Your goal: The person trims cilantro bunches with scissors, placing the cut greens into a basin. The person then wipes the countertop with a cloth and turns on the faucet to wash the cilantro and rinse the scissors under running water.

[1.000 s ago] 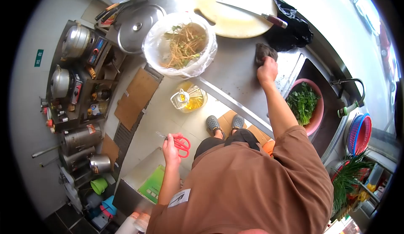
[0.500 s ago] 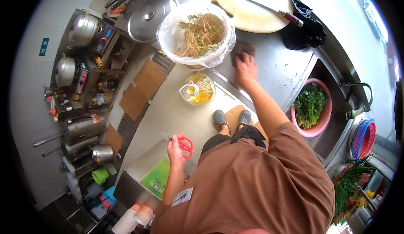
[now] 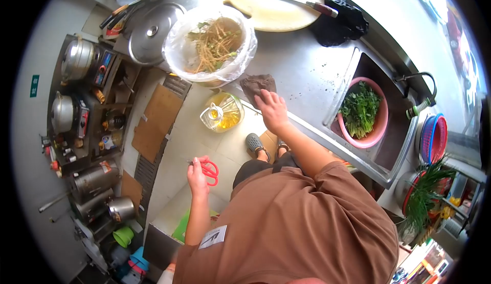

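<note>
My left hand [image 3: 198, 175] is closed around the metal end of a pair of scissors [image 3: 210, 172], whose red handle loops stick out to the right. It hangs over the floor in front of my body. My right hand [image 3: 272, 111] presses on a crumpled brown cloth [image 3: 258, 85] at the front edge of the steel counter [image 3: 294, 74]. Part of the cloth is under my fingers. Just left of it stands a bin lined with a clear plastic bag [image 3: 176, 46], holding stringy roots and stems [image 3: 217, 46].
A jug of yellow oil [image 3: 224, 112] stands below the counter edge. Behind are a round cutting board [image 3: 279, 13], a cleaver [image 3: 319, 8] and a black bag [image 3: 340, 23]. The sink holds a pink basin [image 3: 381, 125] of leafy greens [image 3: 360, 109]. Pots [image 3: 63, 112] line the left shelves.
My right hand has drawn the cloth toward the counter's front edge. The whole view has shifted, so most things appear further left. My left hand still holds the scissors.
</note>
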### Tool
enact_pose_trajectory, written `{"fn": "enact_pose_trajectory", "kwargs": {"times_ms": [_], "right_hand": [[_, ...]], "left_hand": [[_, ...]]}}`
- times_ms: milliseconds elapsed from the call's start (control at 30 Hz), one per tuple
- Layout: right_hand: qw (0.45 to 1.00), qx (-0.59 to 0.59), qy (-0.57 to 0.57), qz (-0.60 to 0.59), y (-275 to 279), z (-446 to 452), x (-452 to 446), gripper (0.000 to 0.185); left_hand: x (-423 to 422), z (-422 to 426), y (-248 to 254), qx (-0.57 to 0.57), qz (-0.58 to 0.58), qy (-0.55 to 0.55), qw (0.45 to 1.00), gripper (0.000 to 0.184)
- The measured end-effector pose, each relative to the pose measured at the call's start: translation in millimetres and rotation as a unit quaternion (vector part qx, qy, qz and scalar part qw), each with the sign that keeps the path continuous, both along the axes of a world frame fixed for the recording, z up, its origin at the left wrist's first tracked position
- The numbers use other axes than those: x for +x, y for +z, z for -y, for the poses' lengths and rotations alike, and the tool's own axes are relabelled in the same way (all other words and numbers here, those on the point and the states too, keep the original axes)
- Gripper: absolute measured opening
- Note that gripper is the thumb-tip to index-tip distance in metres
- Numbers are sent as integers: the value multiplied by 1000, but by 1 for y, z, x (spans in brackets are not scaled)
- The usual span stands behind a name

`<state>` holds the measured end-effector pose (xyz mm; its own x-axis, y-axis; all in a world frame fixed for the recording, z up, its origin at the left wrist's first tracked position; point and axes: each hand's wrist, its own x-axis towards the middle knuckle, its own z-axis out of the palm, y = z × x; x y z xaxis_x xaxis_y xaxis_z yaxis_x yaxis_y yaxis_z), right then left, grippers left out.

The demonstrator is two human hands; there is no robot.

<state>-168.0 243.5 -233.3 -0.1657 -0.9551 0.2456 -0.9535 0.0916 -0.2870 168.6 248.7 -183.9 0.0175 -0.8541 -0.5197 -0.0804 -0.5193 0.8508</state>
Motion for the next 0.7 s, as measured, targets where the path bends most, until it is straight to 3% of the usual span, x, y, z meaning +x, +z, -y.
{"fn": "enact_pose_trajectory", "kwargs": {"times_ms": [100,267,367,433,500,633,700], "right_hand": [[996,37,-69,-35,9,-26,-59,46],[976,2,-199,-91,4,-50,-150,44],[977,-89,-176,-84,24,-33,-126,46],[991,-60,-116,-29,14,-17,-91,47],[994,69,-80,-28,0,0,-68,47],[992,95,-86,15,-12,14,-112,54],[980,60,-187,-22,-24,12,-158,47]], "left_hand": [[1,3,5,-14,9,-11,1000,37],[12,-11,-8,11,15,-10,1000,38],[11,-22,-14,40,22,-6,999,39],[7,-22,-13,36,35,-30,998,39],[-5,-19,-1,23,55,-36,998,39],[-22,-14,20,-33,91,-33,995,40],[-30,-18,27,-28,99,-36,994,41]]}}
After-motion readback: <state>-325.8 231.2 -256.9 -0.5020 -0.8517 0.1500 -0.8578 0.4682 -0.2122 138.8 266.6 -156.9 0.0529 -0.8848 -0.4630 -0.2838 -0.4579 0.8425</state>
